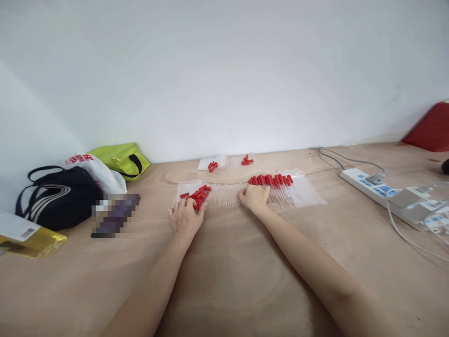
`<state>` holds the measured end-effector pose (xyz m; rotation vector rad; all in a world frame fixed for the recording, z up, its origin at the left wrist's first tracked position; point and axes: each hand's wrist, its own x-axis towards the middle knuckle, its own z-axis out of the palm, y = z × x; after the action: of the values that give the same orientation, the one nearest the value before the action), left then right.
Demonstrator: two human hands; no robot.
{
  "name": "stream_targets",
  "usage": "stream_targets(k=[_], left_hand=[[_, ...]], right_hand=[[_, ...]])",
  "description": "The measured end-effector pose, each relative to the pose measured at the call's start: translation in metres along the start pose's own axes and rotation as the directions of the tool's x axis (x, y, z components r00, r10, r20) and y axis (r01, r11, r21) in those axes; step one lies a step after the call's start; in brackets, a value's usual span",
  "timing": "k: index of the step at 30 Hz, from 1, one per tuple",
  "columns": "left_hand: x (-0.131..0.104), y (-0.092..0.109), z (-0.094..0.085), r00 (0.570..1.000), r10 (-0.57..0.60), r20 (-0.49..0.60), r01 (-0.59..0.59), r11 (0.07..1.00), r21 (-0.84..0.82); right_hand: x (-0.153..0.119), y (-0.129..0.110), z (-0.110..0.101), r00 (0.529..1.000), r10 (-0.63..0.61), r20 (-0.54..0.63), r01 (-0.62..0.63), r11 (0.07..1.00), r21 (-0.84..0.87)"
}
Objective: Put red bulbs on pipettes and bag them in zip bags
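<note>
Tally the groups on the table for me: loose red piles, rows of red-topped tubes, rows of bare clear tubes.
Loose red piles: 3 (front one, back left one, back right one)
Rows of red-topped tubes: 1
Rows of bare clear tubes: 1
Total: 5 groups

A pale wall (224,84) rises behind a light brown wooden tabletop (228,290) in soft light.

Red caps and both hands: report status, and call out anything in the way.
Left hand at loose red caps. Right hand between bare clear tubes and red-topped tubes; grip hidden. Power strip off right, apart from both hands.
</note>
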<state>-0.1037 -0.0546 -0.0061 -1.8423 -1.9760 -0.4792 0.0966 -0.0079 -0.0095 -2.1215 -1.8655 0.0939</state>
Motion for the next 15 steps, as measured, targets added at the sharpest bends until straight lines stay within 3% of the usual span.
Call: stream_targets(k=[9,12,15], left_hand=[[0.001,-0.002,0.006,0.997,0.072,-0.024,-0.071,0.997,0.018],[-0.002,0.004,0.002,0.988,0.138,-0.07,-0.142,0.988,-0.061],[-0.012,0.018,-0.003,0.952,0.291,-0.099,-0.304,0.937,-0.17]], right_hand=[[0.006,-0.006,0.002,0.995,0.054,0.084,-0.057,0.998,0.03],[0.002,-0.001,0.003,1.0,0.016,0.01,-0.017,0.998,0.065],[-0.006,0.015,0.003,0.985,-0.129,-0.118,0.148,0.975,0.164]])
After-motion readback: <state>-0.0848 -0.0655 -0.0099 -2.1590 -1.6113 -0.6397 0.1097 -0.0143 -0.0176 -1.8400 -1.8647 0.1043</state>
